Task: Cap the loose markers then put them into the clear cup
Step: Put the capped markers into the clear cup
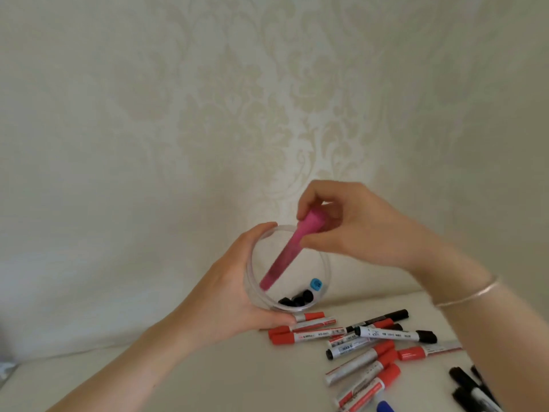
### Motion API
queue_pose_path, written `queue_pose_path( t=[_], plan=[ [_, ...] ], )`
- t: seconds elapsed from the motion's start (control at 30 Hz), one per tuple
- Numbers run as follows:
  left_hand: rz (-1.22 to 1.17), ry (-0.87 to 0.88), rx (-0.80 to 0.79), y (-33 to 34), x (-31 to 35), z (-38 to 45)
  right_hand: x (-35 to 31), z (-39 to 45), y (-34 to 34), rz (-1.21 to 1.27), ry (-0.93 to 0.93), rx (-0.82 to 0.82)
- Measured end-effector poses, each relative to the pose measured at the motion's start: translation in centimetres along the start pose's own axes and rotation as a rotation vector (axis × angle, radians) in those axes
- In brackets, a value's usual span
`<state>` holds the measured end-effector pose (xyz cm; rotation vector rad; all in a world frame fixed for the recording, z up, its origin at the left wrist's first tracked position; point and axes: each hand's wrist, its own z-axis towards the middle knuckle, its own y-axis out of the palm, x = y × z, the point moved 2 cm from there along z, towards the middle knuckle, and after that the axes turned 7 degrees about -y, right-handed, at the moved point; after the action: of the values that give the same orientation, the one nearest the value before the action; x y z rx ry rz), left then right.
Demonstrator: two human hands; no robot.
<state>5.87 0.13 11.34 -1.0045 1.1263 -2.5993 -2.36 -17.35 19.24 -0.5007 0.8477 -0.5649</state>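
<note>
The left hand is wrapped around the clear cup, tipping its mouth toward the person, thumb at the lower rim and fingers curled over the far side. The right hand pinches the capped end of a pink marker between thumb and fingers, with the marker's lower half already slanting down inside the cup, its tip near the wall on the left hand's side. Below that tip, at the bottom of the cup, sit a few black-capped markers and one with a blue cap.

Just beneath the left hand's thumb, on the desk, lie red-capped markers; more red and black ones are scattered under the right wrist, which wears a thin bracelet.

As I judge it, the risk lies in the tilt. If the pink marker is let go while the cup leans this far, it may slide back out or knock the ones already in. The cup also seems to be held up only by the left hand; a loosened grip could spill everything. The right forearm hangs close above the loose pile, so a careless pull back could sweep markers off the desk edge.
</note>
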Motion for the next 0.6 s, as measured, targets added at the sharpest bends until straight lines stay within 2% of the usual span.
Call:
queue_pose_path(
  t=[0.13,0.47,0.6],
  plan=[
    [-0.016,0.012,0.021,-0.2,0.2,0.1,0.6,0.0,3.7,-0.102,-0.108,-0.002],
    [0.011,0.005,0.021,-0.2,-0.3,-0.1,1.3,-0.2,6.2,-0.114,0.043,-0.379],
    [0.034,0.006,0.015,-0.1,-0.4,-0.1,2.0,-0.3,6.6,-0.089,0.015,-0.393]
  ],
)
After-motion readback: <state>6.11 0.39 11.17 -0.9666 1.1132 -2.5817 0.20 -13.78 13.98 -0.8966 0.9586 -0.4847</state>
